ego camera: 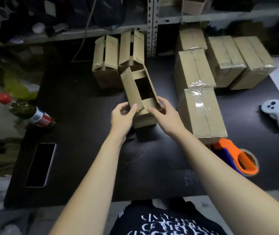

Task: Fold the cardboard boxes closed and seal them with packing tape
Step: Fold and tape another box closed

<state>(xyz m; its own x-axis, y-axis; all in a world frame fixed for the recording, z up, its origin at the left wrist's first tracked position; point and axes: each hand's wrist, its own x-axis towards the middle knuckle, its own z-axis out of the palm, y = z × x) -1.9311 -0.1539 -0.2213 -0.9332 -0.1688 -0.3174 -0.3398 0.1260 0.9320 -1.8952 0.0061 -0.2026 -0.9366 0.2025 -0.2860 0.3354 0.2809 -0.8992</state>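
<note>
A small open cardboard box (pixel 144 116) stands on the black table in front of me, its top flaps partly up and its dark inside showing. My left hand (pixel 122 114) grips the near left flap, thumb on top. My right hand (pixel 163 110) holds the near right corner, fingers curled at the right flap. Two more unsealed boxes (pixel 108 65) stand behind it. Several taped boxes (pixel 201 112) sit to the right. An orange tape dispenser (pixel 237 156) with a tape roll lies at the right, near the closest sealed box.
A bottle with a red cap (pixel 28 111) lies at the left table edge. A dark phone (pixel 40 164) lies at the near left. A white controller (pixel 275 113) rests at the far right. Metal shelving (pixel 152 26) stands behind the table (pixel 84 116).
</note>
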